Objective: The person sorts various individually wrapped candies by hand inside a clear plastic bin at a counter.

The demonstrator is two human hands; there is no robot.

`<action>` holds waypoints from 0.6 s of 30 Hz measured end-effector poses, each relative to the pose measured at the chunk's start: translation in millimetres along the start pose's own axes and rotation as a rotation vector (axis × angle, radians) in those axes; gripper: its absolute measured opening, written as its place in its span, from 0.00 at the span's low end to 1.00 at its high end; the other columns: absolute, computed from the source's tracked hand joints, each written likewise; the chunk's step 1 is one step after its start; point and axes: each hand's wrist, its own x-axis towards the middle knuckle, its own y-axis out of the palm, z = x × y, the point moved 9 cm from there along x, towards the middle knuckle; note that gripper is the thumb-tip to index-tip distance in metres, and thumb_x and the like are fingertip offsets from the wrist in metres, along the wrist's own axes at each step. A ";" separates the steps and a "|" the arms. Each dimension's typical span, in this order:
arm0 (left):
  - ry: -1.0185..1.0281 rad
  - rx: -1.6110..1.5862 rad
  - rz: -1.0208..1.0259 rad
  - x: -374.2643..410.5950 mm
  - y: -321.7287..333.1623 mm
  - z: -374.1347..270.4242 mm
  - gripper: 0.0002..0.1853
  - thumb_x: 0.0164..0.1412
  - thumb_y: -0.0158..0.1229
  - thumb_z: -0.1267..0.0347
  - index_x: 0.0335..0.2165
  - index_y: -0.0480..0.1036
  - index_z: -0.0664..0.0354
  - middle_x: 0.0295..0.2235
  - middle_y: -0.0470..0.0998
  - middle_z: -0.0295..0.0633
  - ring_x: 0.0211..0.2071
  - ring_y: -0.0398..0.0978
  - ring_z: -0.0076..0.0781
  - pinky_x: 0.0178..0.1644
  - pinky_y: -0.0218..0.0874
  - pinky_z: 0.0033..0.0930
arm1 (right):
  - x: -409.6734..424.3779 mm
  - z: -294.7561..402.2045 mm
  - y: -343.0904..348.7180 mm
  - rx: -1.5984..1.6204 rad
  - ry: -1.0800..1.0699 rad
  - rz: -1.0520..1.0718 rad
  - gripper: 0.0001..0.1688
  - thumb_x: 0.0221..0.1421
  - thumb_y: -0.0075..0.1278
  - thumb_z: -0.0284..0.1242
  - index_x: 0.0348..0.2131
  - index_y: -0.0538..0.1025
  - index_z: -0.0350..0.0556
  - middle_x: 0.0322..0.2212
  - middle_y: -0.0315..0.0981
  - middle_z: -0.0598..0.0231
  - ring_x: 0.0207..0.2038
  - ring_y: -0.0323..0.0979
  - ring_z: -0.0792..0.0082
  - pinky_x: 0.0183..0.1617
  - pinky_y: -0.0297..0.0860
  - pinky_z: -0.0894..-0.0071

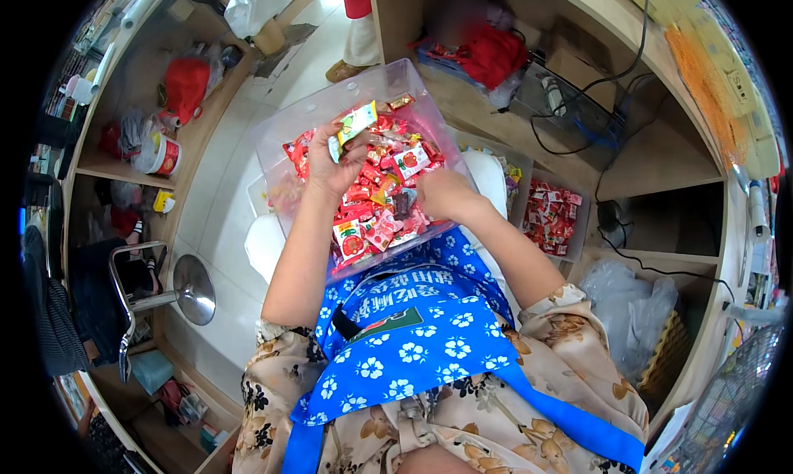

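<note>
A clear plastic bin point(288, 117) sits tilted before me at the apron's edge, filled with mostly red wrapped candies point(372, 192). Over its left half, my left hand point(337, 164) holds a yellow, green and white candy packet point(359, 120) between thumb and fingers. A pale blue wrapper end shows below that packet; whether it is a separate piece is unclear. My right hand point(449, 195) is blurred, low over the candies at the bin's right side. Its fingertips are hidden, so any hold is unclear. Near it lie a white packet with a red print point(410, 162) and a dark wrapped candy point(404, 202).
To the right stand a bin of small red packets point(550, 220) and a bin of mixed candies point(513, 175), partly covered. Another person's leg point(360, 37) is beyond my bin. A chrome-based stool point(195, 289) stands left. Black cable point(538, 133) hangs across the right shelves.
</note>
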 end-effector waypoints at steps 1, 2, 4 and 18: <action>0.016 -0.029 -0.030 -0.8 -2.2 -3.6 0.17 0.47 0.49 0.71 0.36 0.67 0.72 0.29 0.71 0.46 0.21 0.61 0.25 0.16 0.48 0.18 | 3.0 -2.6 -7.2 0.082 0.008 -0.112 0.13 0.41 0.49 0.23 0.31 0.79 0.44 0.30 0.76 0.50 0.35 0.75 0.52 0.40 0.70 0.58; 0.033 -0.057 -0.061 -2.3 -3.8 -7.2 0.17 0.46 0.49 0.71 0.36 0.68 0.72 0.30 0.72 0.47 0.22 0.62 0.26 0.16 0.48 0.18 | 5.2 -5.3 -12.7 0.165 0.017 -0.224 0.14 0.41 0.49 0.23 0.32 0.79 0.44 0.30 0.76 0.50 0.36 0.74 0.52 0.41 0.70 0.58; 0.027 -0.139 0.028 0.5 1.0 -12.3 0.19 0.43 0.49 0.71 0.36 0.68 0.73 0.34 0.73 0.52 0.28 0.68 0.36 0.21 0.59 0.22 | 14.8 1.9 -1.7 0.156 -0.115 -0.275 0.15 0.41 0.49 0.23 0.34 0.77 0.44 0.31 0.76 0.51 0.36 0.74 0.53 0.42 0.69 0.58; 0.398 -0.184 -0.336 -11.4 -25.4 -46.7 0.08 0.37 0.46 0.74 0.23 0.61 0.65 0.32 0.70 0.50 0.49 0.64 0.56 0.58 0.53 0.61 | 19.2 12.4 32.1 0.068 -0.078 0.140 0.17 0.44 0.55 0.33 0.37 0.74 0.50 0.30 0.75 0.55 0.37 0.73 0.55 0.41 0.68 0.57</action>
